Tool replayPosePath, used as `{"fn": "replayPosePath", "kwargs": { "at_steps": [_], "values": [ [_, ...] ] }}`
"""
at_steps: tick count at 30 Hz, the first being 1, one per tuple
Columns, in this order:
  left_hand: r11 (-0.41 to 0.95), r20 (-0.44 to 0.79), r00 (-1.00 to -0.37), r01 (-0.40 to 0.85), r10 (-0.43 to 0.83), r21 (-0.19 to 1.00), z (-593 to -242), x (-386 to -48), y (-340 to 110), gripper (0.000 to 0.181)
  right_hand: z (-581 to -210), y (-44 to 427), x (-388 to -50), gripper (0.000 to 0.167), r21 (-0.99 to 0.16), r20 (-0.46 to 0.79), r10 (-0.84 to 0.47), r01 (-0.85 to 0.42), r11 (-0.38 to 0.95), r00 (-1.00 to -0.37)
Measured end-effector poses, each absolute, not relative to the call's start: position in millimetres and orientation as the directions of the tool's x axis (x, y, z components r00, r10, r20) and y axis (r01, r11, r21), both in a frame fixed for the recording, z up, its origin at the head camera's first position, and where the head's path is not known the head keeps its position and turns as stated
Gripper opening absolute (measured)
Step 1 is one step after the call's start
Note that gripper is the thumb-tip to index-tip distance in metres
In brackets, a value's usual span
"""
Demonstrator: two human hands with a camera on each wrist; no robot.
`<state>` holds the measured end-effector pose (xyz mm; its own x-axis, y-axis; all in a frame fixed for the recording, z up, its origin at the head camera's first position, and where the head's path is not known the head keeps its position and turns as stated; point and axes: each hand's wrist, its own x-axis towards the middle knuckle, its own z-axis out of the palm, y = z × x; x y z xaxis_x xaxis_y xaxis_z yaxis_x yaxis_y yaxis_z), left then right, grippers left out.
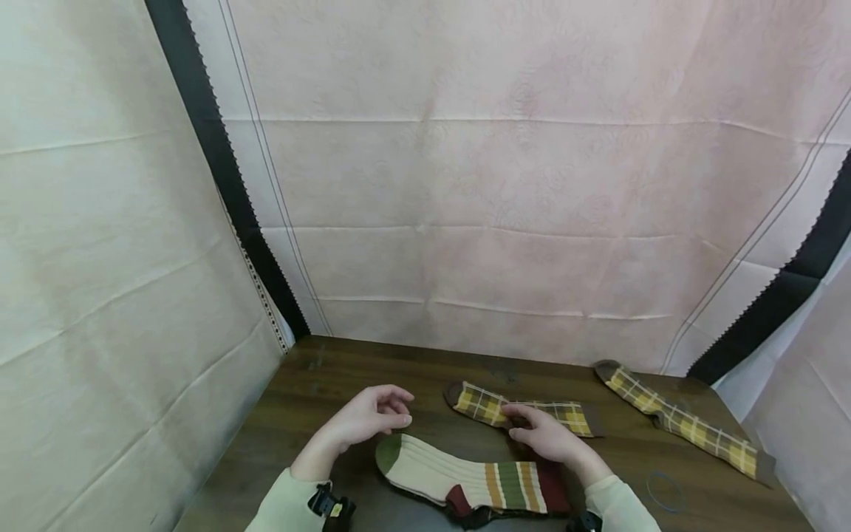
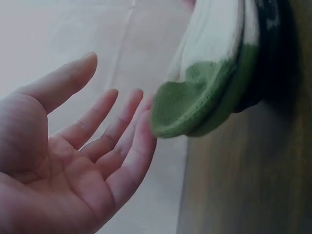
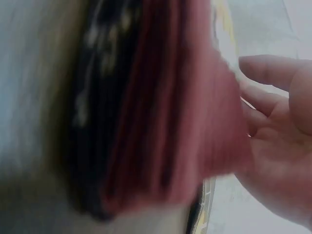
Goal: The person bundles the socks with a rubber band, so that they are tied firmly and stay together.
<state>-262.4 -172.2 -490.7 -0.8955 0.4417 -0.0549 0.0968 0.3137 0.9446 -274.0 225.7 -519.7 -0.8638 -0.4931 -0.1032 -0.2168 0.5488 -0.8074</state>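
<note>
A cream sock [image 1: 459, 467] with a green toe, a red heel and cuff, and ochre and green stripes lies near the table's front, on top of other socks, one dark. Beyond its toe my left hand [image 1: 372, 415] hovers, fingers loosely bent, holding nothing; in the left wrist view the green toe [image 2: 195, 100] is beside its fingers. My right hand [image 1: 552, 437] reaches over the red cuff [image 3: 170, 122]. Its fingertips overlap a yellow plaid sock [image 1: 479, 404] behind; whether they touch it, I cannot tell. The right wrist view shows that hand with relaxed fingers.
Another yellow plaid sock [image 1: 691, 427] lies slanting at the right of the dark wooden table [image 1: 319, 369]. A thin blue ring [image 1: 665, 493] lies nearer the front. Pale fabric walls [image 1: 465, 222] with black edging enclose the back and sides.
</note>
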Motion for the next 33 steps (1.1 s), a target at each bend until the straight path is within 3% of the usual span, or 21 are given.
{"fn": "replayPosePath", "kwargs": {
  "at_steps": [16,33],
  "values": [
    [0.46,-0.201,-0.903,-0.004,0.38,0.888,-513,-321,-158,0.049,-515,194,-270,0.052,-0.895,-0.175,-0.552,-0.102,0.435,-0.815],
    [0.489,-0.242,-0.924,-0.071,0.297,0.869,-525,-333,-153,0.03,-519,178,-270,0.054,-0.908,-0.146,-0.597,-0.133,0.398,-0.789]
  ]
}}
